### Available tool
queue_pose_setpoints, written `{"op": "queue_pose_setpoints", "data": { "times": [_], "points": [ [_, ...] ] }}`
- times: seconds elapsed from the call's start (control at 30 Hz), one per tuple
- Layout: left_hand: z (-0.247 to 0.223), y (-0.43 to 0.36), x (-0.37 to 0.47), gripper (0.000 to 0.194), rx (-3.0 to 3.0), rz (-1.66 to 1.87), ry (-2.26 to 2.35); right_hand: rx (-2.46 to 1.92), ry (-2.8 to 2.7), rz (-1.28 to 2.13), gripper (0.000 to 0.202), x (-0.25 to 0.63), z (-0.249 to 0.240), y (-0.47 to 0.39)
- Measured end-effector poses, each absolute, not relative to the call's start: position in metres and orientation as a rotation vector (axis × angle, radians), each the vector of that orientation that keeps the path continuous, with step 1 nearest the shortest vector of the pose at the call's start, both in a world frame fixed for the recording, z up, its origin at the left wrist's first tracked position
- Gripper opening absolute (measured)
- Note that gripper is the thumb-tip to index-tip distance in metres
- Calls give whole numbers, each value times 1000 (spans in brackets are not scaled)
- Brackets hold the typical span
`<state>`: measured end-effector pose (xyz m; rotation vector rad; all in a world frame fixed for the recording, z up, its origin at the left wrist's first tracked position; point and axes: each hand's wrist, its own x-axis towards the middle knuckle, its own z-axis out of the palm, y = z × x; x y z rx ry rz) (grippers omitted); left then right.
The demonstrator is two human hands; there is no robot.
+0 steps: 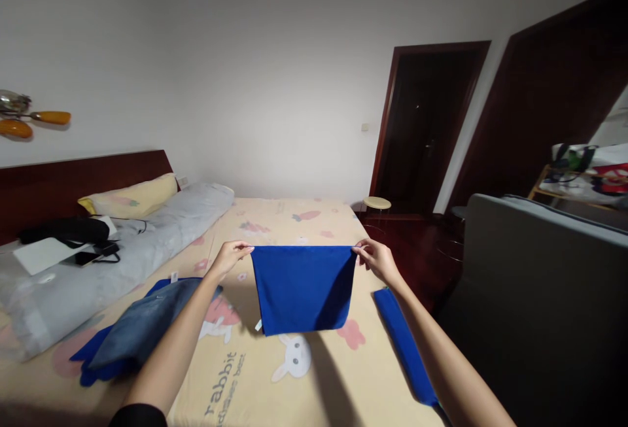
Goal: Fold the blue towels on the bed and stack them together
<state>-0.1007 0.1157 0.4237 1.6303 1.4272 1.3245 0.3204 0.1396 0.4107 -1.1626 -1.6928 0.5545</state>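
A blue cloth (304,290) hangs stretched between my hands above the bed, its top edge drawn straight and a small white tag at its lower left. My left hand (230,259) pinches the top left corner, while my right hand (377,260) grips the top right corner between thumb and fingers. Left of my left forearm lies a pile of blue and faded blue cloths (147,319), partly hidden by the arm. On the bed's right edge rests a long, narrow folded blue cloth (403,348), partly behind my right forearm.
Beneath is a bed with a yellow rabbit-print sheet (265,388). Grey bedding (161,244), a pillow (132,198) and black items (73,231) lie at the left. A round stool (377,203) stands near the dark door (426,133). A grey panel (530,296) rises at right.
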Motion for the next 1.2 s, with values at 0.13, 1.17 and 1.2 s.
{"op": "queue_pose_setpoints", "data": {
  "times": [0.13,1.17,1.2],
  "points": [
    [415,130,-100,40,1555,1311,1425,-1158,-1632,722,50,317,401,155],
    [142,-4,-76,28,1776,683,1684,-1300,-1318,1187,53,313,133,13],
    [134,-12,-76,26,1808,630,1702,-1309,-1296,1225,54,313,122,4]
  ]
}}
